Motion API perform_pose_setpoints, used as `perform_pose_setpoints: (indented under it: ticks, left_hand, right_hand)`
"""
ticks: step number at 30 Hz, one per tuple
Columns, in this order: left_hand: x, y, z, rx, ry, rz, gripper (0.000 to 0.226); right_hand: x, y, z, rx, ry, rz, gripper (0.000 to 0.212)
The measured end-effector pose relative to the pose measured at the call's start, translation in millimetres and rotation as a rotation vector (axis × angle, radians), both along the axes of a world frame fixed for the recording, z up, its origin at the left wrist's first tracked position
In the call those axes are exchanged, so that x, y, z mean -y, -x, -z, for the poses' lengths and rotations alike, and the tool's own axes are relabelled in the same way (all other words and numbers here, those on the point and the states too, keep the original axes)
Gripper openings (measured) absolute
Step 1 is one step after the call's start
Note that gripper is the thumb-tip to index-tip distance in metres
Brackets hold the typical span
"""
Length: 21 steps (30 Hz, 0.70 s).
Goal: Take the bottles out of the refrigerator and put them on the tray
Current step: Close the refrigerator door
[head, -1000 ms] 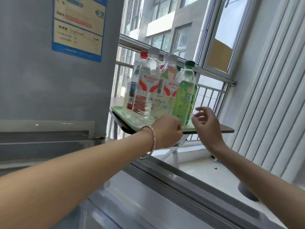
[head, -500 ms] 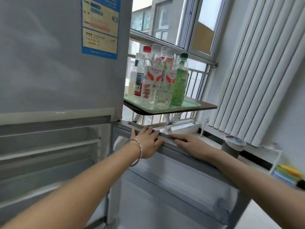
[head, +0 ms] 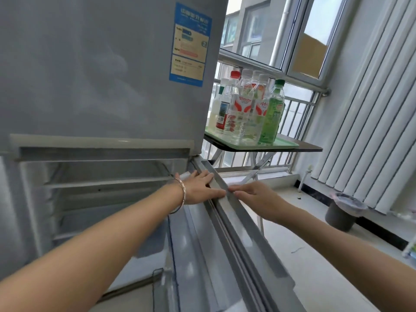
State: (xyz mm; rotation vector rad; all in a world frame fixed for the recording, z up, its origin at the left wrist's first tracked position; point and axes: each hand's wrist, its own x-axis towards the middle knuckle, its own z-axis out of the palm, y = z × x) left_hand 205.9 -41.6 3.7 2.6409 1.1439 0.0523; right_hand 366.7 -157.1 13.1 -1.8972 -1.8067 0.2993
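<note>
Bottles (head: pixel 247 109) stood grouped on green tray (head: pixel 284 144) on surface (head: pixel 311 147) beside refrigerator (head: pixel 101 64) | left hand (head: pixel 200 188) flat on top edge of open door (head: pixel 238 235), fingers straight | right hand (head: pixel 257 199) same, gripping nothing.

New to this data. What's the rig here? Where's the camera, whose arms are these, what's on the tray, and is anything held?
There is no robot. A person wears one wide-angle camera on the head, so the single picture looks forward and down along their own arms. The left hand, with a bracelet at the wrist, and the right hand both lie with straight fingers on the top edge of the open lower refrigerator door. Neither holds anything. Beside the refrigerator, a folding table carries a pale green tray. On it stands a cluster of upright plastic bottles, mostly clear with red-and-white labels, plus one green bottle at the right. The open compartment's visible shelves show no bottles.
</note>
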Motion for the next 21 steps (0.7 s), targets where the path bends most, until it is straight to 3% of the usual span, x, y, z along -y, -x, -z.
perform_pose_setpoints:
  ticks: [4,7,11,15,18,21]
  left_hand:
    - [11,45,-10,-0.031,0.071,-0.09,0.084]
    - [26,80,-23,-0.11,0.029,-0.118,0.06]
    - [25,130,-28,-0.032,0.037,-0.272,0.059]
    - [2,175,-16,-0.08,-0.119,-0.363,0.057]
    - [-5,203,11,-0.005,-0.254,-0.451,0.053]
    - [-10,228,41,-0.135,-0.468,-0.468,0.07]
  right_hand:
    - [-18,34,12,0.068,-0.117,-0.108,0.03]
    - [-35,64,20,0.205,-0.221,-0.208,0.031]
    - [-61,100,36,0.255,-0.29,-0.269,0.05]
    - [-92,133,59,0.315,-0.275,-0.284,0.067]
    - [-117,158,76,0.318,-0.235,-0.275,0.086]
    - [-142,180,79,0.314,-0.184,-0.24,0.098]
